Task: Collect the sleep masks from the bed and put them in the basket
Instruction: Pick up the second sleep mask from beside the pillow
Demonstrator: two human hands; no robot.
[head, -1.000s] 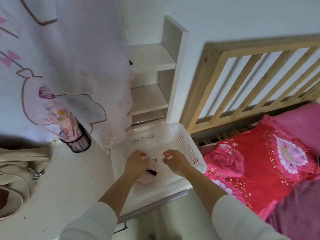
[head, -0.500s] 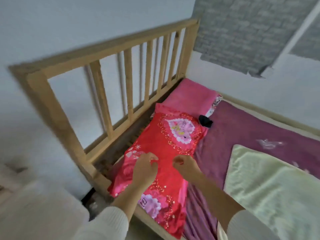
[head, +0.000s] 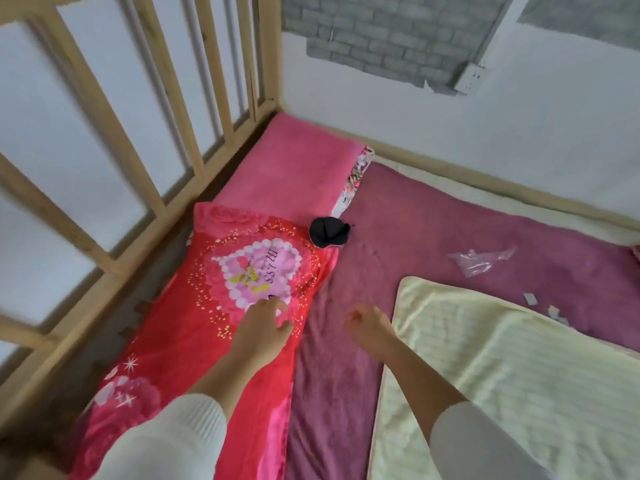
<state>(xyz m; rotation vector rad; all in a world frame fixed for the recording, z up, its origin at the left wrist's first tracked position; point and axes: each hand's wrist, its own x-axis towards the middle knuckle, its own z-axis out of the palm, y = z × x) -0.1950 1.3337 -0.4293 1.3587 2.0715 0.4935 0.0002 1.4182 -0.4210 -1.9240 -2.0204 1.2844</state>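
A crumpled black sleep mask [head: 328,231] lies on the bed where the red pillow [head: 221,292], the pink pillow [head: 294,168] and the purple sheet [head: 433,223] meet. My left hand [head: 263,327] hovers over the red pillow, fingers apart and empty, a short way below the mask. My right hand [head: 369,323] hangs over the purple sheet with its fingers loosely curled, holding nothing. The basket is out of view.
A wooden slatted headboard [head: 166,140] runs along the left. A pale yellow blanket [head: 502,375] covers the bed's right side. A clear plastic wrapper [head: 479,258] and small paper scraps [head: 547,308] lie on the sheet. White wall with a socket [head: 471,77] stands behind.
The view swung from the white basket to the bed. Both hands left the basket, where a pink mask lay, and now reach empty over the bed toward the black mask.
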